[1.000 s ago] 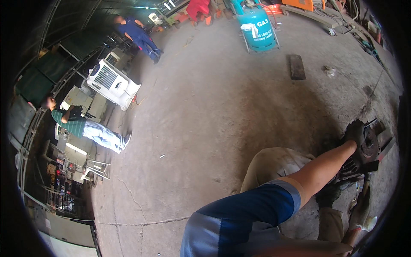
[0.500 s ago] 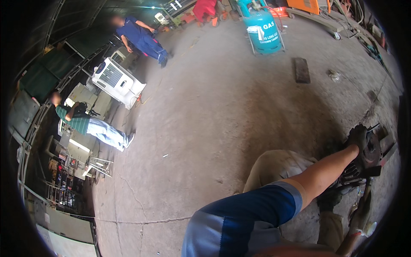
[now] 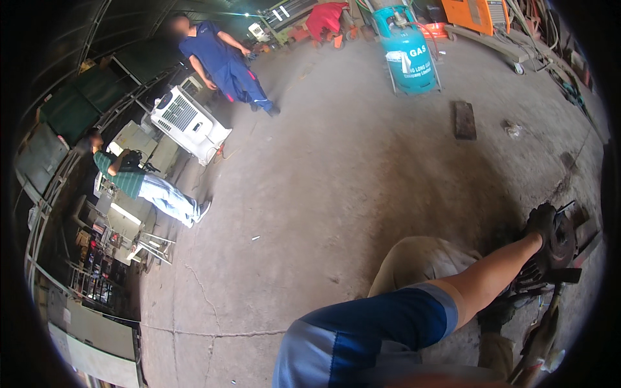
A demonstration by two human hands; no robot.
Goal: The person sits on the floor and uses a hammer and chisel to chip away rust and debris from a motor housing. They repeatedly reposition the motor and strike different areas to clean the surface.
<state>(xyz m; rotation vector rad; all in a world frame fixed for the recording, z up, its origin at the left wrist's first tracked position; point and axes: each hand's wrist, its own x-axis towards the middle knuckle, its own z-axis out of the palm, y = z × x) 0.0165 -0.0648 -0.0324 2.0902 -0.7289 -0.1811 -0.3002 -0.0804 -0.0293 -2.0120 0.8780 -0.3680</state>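
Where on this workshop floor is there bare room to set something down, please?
The widest bare concrete lies mid-floor, between the white cooler unit, the blue gas cylinder and the flat block. It is crowded at the right edge, around the gloved hand on the grinder, and along the left-hand racks.

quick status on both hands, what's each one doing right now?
Left hand: not in view.
Right hand: in a dark work glove, closed on a dark round-bodied power tool at the right rim of the picture.
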